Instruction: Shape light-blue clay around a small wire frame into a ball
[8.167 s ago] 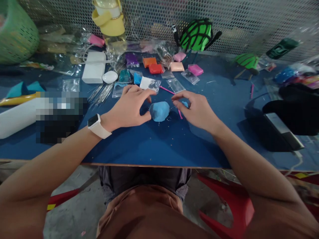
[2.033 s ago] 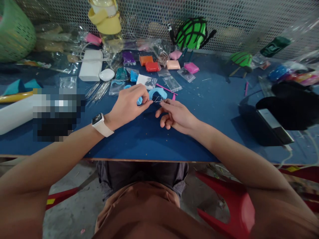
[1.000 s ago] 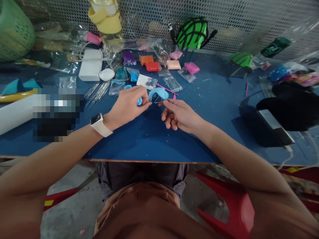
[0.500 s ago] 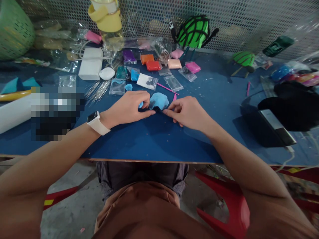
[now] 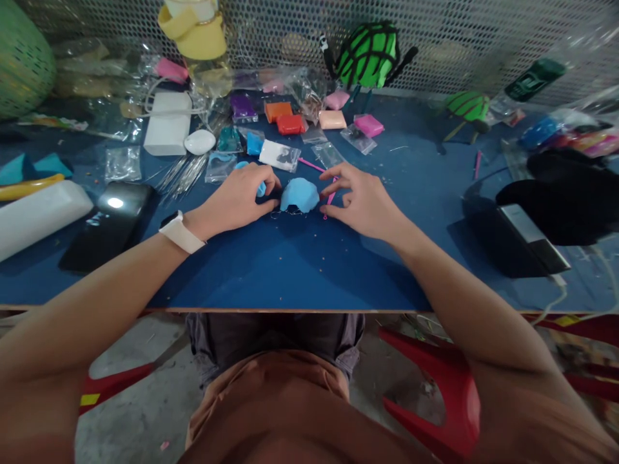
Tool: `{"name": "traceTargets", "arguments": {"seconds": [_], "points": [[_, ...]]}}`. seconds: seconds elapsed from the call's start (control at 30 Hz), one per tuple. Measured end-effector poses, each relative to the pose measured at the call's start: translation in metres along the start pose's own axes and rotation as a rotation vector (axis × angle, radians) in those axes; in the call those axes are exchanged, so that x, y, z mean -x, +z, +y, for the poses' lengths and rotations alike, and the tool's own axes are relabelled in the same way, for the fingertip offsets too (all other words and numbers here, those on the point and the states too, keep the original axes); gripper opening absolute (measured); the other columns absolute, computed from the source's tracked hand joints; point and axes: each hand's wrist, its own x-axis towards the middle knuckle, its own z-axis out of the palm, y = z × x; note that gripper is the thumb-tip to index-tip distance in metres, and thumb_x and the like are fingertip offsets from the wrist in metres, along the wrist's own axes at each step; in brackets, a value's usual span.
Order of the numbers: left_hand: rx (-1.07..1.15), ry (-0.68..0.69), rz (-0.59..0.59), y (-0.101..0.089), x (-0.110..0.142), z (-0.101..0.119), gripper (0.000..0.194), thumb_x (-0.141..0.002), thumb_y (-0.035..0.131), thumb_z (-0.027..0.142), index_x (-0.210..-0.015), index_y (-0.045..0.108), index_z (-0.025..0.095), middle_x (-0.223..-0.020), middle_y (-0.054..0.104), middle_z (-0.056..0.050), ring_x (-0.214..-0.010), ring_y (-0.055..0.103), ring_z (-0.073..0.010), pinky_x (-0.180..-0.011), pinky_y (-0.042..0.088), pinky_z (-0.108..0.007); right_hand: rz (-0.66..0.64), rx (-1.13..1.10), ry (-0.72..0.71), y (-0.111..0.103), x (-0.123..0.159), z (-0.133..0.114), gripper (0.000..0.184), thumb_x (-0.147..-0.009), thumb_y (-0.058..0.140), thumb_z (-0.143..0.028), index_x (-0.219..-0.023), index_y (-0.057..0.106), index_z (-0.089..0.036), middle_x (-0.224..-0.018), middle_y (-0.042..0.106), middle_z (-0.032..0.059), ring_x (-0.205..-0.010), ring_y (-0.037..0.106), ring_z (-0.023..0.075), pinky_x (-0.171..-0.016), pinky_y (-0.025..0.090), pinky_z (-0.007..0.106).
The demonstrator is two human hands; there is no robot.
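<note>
A light blue clay dome point(image 5: 300, 195) stands on the blue table between my hands, with a small dark notch at its lower front edge. Fine wire-like lines lie just below it. My left hand point(image 5: 239, 198) is left of the dome, its thumb and index finger apart at the tips. Inside its curled fingers shows a small piece of blue clay point(image 5: 262, 189). To the right, my right hand point(image 5: 360, 203) has its fingers spread, close beside the dome. A pink modelling tool point(image 5: 331, 196) with a looped end lies under and between those fingers.
Packets of coloured clay point(image 5: 291, 124), a white power bank point(image 5: 168, 124) and a bundle of metal wires point(image 5: 181, 175) lie beyond my hands. A phone point(image 5: 107, 225) is at the left. A green turtle figure point(image 5: 370, 57) stands by the mesh; a black device point(image 5: 532, 241) lies right.
My fingertips have come away from the dome's lower front edge and parted. The looped end of the pink tool has come into sight. The whole view has shifted slightly.
</note>
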Motion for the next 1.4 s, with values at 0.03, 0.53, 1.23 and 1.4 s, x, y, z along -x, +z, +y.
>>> {"name": "traceTargets", "arguments": {"seconds": [0.03, 0.53, 1.23, 1.4], "points": [[-0.01, 0.004, 0.011, 0.001, 0.0, -0.003, 0.023, -0.101, 0.072, 0.029, -0.094, 0.05, 0.027, -0.124, 0.087, -0.011, -0.118, 0.078, -0.0363, -0.101, 0.058, -0.053, 0.008, -0.021, -0.002, 0.003, 0.001, -0.001, 0.051, -0.091, 0.091, -0.024, -0.138, 0.073, -0.025, -0.121, 0.091, 0.0086, -0.064, 0.06, 0.0154, -0.074, 0.054, 0.041], [-0.02, 0.084, 0.149, 0.011, -0.003, -0.026, 0.021, -0.094, 0.078, 0.02, -0.091, 0.058, 0.027, -0.101, 0.078, -0.008, -0.094, 0.071, -0.0314, -0.081, 0.056, -0.047, 0.09, -0.124, 0.028, 0.027, 0.001, -0.009, 0.05, -0.096, 0.092, -0.032, -0.141, 0.071, -0.027, -0.111, 0.092, 0.004, -0.069, 0.069, 0.0199, -0.078, 0.061, 0.042], [0.242, 0.047, 0.131, -0.017, 0.009, 0.014, 0.018, -0.124, 0.05, 0.033, -0.115, 0.063, 0.026, -0.105, 0.068, -0.006, -0.09, 0.06, -0.0228, -0.087, 0.057, -0.044, 0.21, 0.058, -0.106, 0.015, 0.015, -0.021, 0.031, -0.102, 0.088, -0.043, -0.129, 0.081, -0.03, -0.129, 0.085, 0.0084, -0.068, 0.065, 0.0171, -0.079, 0.067, 0.044], [0.386, 0.164, 0.135, -0.005, 0.016, 0.041, 0.044, -0.128, 0.052, 0.055, -0.166, 0.059, 0.034, -0.133, 0.075, -0.011, -0.105, 0.076, -0.0269, -0.09, 0.067, -0.045, 0.239, 0.054, -0.258, 0.026, 0.025, -0.03, 0.046, -0.105, 0.088, -0.058, -0.145, 0.082, -0.037, -0.151, 0.075, 0.0104, -0.077, 0.073, 0.0189, -0.084, 0.074, 0.051]]}}
